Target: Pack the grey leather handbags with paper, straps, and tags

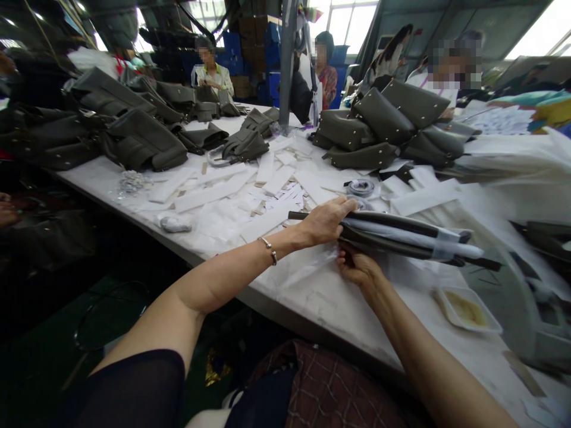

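Note:
A long bundle of dark bag straps [401,235], partly wrapped in whitish padding and banded with clear film near its right end, lies sideways just above the table. My left hand [329,221] is closed over its left end from above, with a strap tip sticking out past the wrist. Beneath that end, my right hand [359,266] has its fingers curled against the underside; the fingertips are partly hidden. Thin clear plastic hangs at the right fingers. Just beyond my left hand sits a coiled strap [360,187] in clear wrapping.
Dark bags are heaped at the left [143,139] and back right [388,122]. White strips [214,190] litter the table [312,309]. A shallow tray [468,309] with yellowish contents stands at right. A post [286,65] rises mid-table. People work on the far side.

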Action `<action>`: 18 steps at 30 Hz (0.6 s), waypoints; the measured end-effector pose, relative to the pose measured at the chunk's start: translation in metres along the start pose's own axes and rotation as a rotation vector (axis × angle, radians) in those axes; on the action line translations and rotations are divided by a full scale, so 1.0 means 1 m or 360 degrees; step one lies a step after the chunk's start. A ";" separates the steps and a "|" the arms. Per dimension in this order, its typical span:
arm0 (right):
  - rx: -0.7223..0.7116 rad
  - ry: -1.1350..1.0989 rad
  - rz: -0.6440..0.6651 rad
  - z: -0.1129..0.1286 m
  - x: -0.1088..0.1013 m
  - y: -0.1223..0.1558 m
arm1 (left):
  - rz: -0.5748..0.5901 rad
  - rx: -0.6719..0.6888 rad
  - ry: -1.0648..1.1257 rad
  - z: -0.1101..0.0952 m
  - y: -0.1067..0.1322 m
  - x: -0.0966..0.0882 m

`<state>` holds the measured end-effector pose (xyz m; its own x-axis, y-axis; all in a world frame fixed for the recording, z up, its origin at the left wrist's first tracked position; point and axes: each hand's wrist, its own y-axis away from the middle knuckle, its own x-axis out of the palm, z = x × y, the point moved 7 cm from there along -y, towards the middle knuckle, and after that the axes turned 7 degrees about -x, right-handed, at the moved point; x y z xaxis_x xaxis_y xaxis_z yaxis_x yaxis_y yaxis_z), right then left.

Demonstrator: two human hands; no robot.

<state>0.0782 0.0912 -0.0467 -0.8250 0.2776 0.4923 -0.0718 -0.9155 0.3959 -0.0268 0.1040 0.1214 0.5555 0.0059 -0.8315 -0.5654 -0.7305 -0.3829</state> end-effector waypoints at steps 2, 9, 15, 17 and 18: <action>0.0108 0.0011 -0.0012 -0.004 -0.005 0.011 | -0.0005 0.0029 -0.0009 0.001 0.011 0.007; 0.0149 0.0081 -0.0034 -0.014 -0.017 0.042 | 0.0017 0.0053 -0.0195 0.007 0.051 0.038; -0.0083 0.0097 -0.0027 -0.015 -0.018 0.043 | 0.0027 0.0055 -0.0152 0.012 0.052 0.044; -0.0145 0.0095 -0.0010 -0.014 -0.018 0.042 | 0.0024 0.0084 -0.0131 0.012 0.051 0.043; -0.0173 0.0092 0.0000 -0.013 -0.018 0.042 | 0.0024 0.0100 -0.0123 0.012 0.050 0.042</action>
<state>0.0832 0.0437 -0.0489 -0.8557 0.2630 0.4457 -0.1294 -0.9426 0.3079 -0.0395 0.0758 0.0623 0.4994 0.0498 -0.8649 -0.6116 -0.6868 -0.3927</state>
